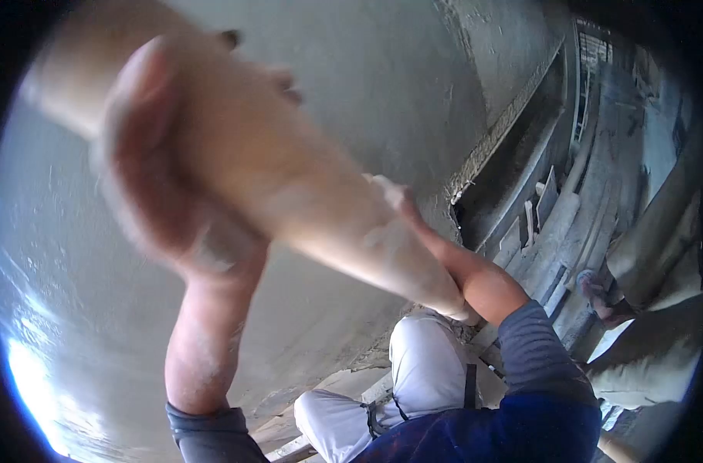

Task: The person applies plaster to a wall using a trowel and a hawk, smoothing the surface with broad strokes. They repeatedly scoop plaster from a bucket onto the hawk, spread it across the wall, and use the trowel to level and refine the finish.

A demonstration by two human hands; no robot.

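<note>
Stretching slantwise in front of the smooth grey plastered wall (382,85), a long pale wooden straightedge board (320,208) is held by both hands. It runs from the wall's upper left down towards the wall's lower right edge. Whether the board is pressed to the wall's face cannot be told.

The left hand (154,185) is seen large and blurred at the board's upper part. Its fingers are wrapped tightly round the board from below.

The right hand (398,199), dusted with plaster, is set farther down the board, nearer the wall's right edge. Its fingers are laid over the board's upper edge, but it cannot be told whether they are closed about it.

Below the wall's foot, the person's own white-trousered knees (421,363) are seen bent. Rough grey wooden planks (556,220) are laid along the wall's right end. Beyond them, well apart from the wall, a sandalled foot of another person (598,293) is rested on the planks.
</note>
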